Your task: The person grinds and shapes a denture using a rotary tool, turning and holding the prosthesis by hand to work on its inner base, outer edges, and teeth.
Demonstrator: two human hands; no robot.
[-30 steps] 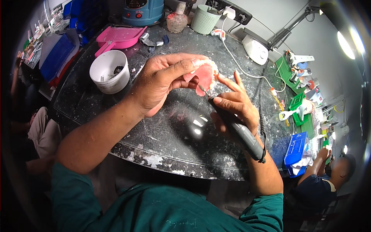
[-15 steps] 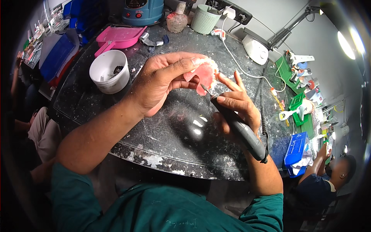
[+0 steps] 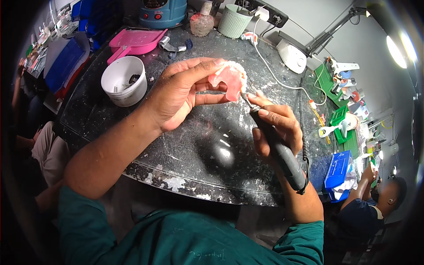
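Above the middle of the worktable, my left hand (image 3: pixel 179 95) pinches a pink denture (image 3: pixel 229 79) by its left side, thumb on top and fingers beneath. Pale teeth run along the denture's far and right edge, and its pink plate faces up. My right hand (image 3: pixel 282 126) is closed around a black rotary handpiece (image 3: pixel 279 148), gripped like a pen. Its thin metal bur points up and left at the denture's lower right edge. Whether the bur touches the denture I cannot tell. A coiled cord hangs by the handpiece's back end.
A white tub (image 3: pixel 124 81) and a pink dustpan (image 3: pixel 137 42) stand left of my hands. Behind are a blue machine (image 3: pixel 163 15), a crusted bottle (image 3: pixel 202 21) and a green basket (image 3: pixel 234 21). A white cable (image 3: pixel 276 77) crosses the right side, near a blue bin (image 3: pixel 338 172). Another person (image 3: pixel 366 212) sits right.
The handpiece tip has moved from the denture's inner pink surface to its outer right edge, with my right hand shifting slightly right and down. My left hand has turned the denture a little.
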